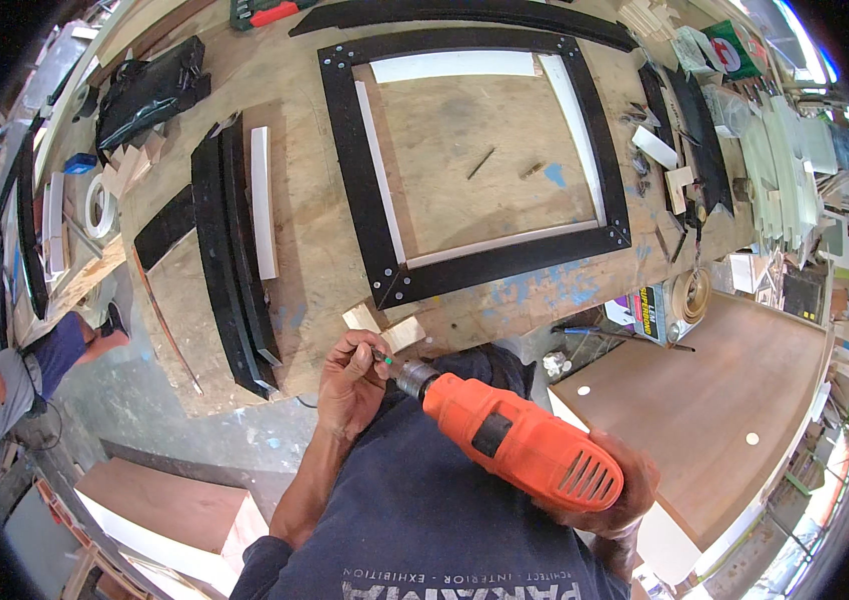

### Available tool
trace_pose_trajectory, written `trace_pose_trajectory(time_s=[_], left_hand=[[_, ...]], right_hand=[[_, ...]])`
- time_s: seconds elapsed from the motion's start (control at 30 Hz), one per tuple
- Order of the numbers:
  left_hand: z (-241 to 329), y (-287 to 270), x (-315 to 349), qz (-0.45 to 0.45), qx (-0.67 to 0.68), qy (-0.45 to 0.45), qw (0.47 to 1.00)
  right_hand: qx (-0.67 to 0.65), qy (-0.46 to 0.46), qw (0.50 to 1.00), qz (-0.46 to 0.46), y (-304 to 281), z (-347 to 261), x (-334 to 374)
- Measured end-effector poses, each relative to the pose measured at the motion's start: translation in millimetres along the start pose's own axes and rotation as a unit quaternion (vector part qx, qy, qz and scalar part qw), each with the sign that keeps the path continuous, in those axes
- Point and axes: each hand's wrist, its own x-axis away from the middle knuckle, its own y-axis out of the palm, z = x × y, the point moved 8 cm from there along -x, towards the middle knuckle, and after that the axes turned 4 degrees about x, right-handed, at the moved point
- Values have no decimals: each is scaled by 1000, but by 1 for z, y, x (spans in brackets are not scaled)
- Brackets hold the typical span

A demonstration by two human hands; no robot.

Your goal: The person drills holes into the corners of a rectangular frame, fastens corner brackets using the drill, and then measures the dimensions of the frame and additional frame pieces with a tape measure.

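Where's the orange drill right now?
In the head view, the orange drill is below and right of centre, in the right hand, its chuck beside the left hand.

Obstacles, as we list them: just beyond the left hand (pixel 351 385), pinched on the bit (pixel 382 354), two pale wood blocks (pixel 406 333) at the table edge and the black frame's (pixel 510 262) near corner; forward-left of the grip, black strips (pixel 228 260) with a white strip (pixel 263 205) alongside; rightward, the orange drill (pixel 520 440) in the right hand (pixel 633 485); behind, the torso (pixel 425 500). Free passage, by our count: one lane of bare tabletop (pixel 315 220) beyond the grip, between white strip and frame.
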Motion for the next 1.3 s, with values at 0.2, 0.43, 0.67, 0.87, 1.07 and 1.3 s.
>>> trace_pose_trajectory(time_s=[0.2, 0.43, 0.67, 0.87, 1.07, 1.3], left_hand=[[-17, 1, 5, -8, 82, -26, 996], [-21, 9, 0, -34, 61, -11, 998], [-19, 23, -3, -91, 79, 36, 992], [-17, 17, -2, -48, 64, 50, 996], [-19, 12, -7, -61, 30, 54, 996], [-13, 22, -8, -103, 33, 67, 992]], right_hand=[[4, 10, 1000, 11, -3, 4, 6], [16, -24, 1000, 11, -6, 8, 13], [28, -1, 999, 38, -8, 23, 25], [46, 50, 997, 42, -5, 32, 32], [55, 22, 998, 38, -10, 28, 28], [18, 60, 997, 44, -5, 41, 30]])
